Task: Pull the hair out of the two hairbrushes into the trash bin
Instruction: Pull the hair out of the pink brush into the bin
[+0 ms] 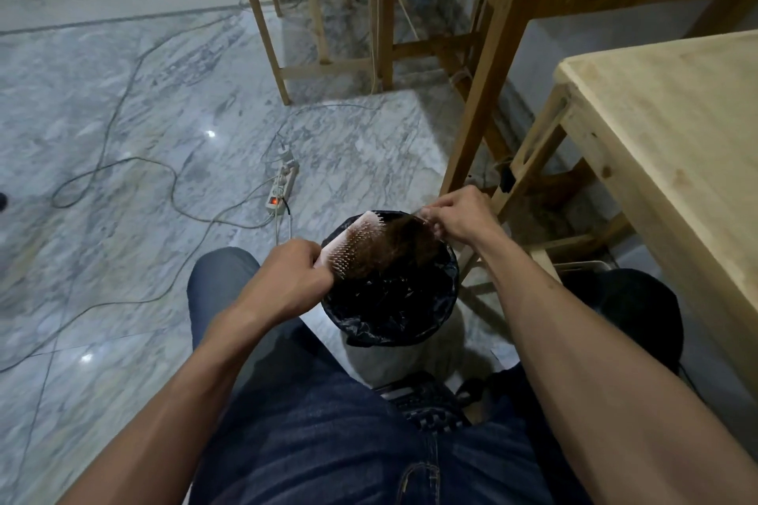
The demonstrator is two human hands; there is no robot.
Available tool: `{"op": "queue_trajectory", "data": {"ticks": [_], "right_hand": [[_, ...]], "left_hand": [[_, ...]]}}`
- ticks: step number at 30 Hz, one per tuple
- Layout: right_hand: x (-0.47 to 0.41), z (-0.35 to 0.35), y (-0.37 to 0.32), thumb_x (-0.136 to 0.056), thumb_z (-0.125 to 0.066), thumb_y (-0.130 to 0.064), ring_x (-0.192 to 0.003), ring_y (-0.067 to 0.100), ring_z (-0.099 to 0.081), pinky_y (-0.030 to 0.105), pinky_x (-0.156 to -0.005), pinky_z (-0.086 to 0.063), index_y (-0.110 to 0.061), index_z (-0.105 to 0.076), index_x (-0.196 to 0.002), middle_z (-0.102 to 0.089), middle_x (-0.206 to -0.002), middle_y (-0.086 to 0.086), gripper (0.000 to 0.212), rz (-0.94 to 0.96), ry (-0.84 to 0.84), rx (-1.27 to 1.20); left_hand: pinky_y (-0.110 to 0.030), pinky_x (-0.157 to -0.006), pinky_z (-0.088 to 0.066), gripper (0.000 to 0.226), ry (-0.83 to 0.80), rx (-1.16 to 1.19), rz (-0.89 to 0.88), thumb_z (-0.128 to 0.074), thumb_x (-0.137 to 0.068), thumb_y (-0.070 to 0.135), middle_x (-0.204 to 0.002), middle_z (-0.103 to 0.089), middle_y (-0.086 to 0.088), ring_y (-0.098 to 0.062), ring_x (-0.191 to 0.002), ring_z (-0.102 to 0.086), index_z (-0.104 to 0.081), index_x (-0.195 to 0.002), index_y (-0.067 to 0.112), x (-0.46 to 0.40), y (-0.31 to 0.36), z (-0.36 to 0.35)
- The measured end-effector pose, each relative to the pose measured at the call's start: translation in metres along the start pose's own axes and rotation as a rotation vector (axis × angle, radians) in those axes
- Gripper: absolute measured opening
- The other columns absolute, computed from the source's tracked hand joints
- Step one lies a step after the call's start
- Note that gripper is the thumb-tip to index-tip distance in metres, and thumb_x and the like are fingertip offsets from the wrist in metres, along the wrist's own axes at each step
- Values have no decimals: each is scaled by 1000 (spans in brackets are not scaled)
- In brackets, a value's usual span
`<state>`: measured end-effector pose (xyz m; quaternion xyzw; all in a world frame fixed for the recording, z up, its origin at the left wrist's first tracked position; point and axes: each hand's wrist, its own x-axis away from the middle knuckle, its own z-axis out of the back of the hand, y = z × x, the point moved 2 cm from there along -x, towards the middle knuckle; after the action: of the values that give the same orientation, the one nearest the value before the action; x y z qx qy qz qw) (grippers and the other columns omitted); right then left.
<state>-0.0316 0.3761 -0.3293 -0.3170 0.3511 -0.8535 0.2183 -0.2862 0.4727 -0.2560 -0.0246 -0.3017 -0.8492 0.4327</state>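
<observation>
Bin [393,324] stood between the knees, under the work so loosened hair would fall in. Left hand [293,277] gripped the brush [352,242] over the opening; right hand [459,215] pinched the hair [400,244], peeling it off the bristles.

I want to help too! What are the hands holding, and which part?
The left hand grips the hairbrush at its near end. The right hand pinches the brown hair at its far edge, above the trash bin.
</observation>
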Motion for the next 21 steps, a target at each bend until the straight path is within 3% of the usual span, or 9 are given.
{"op": "queue_trajectory", "data": {"ticks": [2, 4, 5, 7, 9, 11, 14, 18, 21], "right_hand": [[6, -3, -6, -93, -72, -9, -76, 11, -71, 30, -73, -64, -11, -76, -118, -76, -106, 4, 25, 27, -166, -34], [10, -1, -11, -90, -64, 2, -90, 16, -69, 27, -67, -61, -20, -62, -141, -61, -130, -1, 55, 73, -321, -35], [12, 1, -13, -88, -62, 1, -91, 17, -68, 25, -63, -58, -23, -55, -147, -56, -136, -3, 64, 85, -358, -60], [15, 5, -17, -91, -63, -6, -84, 17, -69, 23, -58, -53, -24, -51, -150, -57, -140, -3, 63, 94, -408, -169], [18, 3, -19, -93, -72, -20, -76, 12, -69, 22, -57, -51, -23, -58, -144, -65, -133, -3, 54, 125, -471, -193], [21, -4, -18, -88, -80, -31, -67, 7, -66, 19, -57, -49, -21, -72, -128, -75, -107, -5, 42, 172, -477, -109], [20, -14, -16, -84, -84, -30, -55, 4, -59, 18, -56, -48, -19, -83, -94, -71, -67, -5, 16, 199, -307, -39], [8, -22, -5, -85, -84, -23, -59, 9, -64, 21, -62, -57, -15, -82, -90, -78, -76, 2, 9, 104, -83, -89], [-1, -18, 6, -85, -83, -18, -55, 8, -63, 19, -55, -52, -7, -82, -96, -76, -70, 1, 16, -44, 75, -115]], "left_hand": [[-33, -49, -23, 26, 11, 19, 12, -58, -87, 17, -57, -47, -6, -21, -53, -38, -54, -70, -1, -5, 0, -4], [-32, -48, -23, 29, 11, 39, 20, -58, -88, 18, -55, -45, -4, -21, -52, -38, -49, -63, 7, -9, 0, -6], [-31, -47, -23, 29, 7, 47, 21, -58, -88, 18, -54, -45, -4, -21, -52, -39, -48, -62, 9, -10, -2, -8], [-31, -48, -24, 28, -8, 54, 19, -59, -88, 18, -55, -48, -5, -22, -52, -41, -51, -64, 9, -11, -3, -10], [-31, -49, -25, 26, -18, 58, 18, -61, -88, 17, -58, -51, -7, -22, -53, -41, -53, -66, 6, -13, -4, -12], [-31, -50, -25, 22, -26, 64, 14, -61, -86, 16, -61, -52, -9, -23, -54, -42, -55, -71, 1, -14, -5, -13], [-31, -51, -24, 22, -32, 71, 10, -61, -85, 14, -61, -49, -10, -23, -55, -38, -56, -76, -5, -15, -8, -13], [-32, -52, -22, 22, -31, 61, 19, -62, -83, 15, -62, -47, -10, -23, -56, -35, -54, -73, -4, -10, -10, -11], [-31, -52, -25, 18, -11, 58, 43, -61, -81, 13, -60, -49, -9, -24, -56, -38, -61, -79, -5, -9, -13, -4]]}}
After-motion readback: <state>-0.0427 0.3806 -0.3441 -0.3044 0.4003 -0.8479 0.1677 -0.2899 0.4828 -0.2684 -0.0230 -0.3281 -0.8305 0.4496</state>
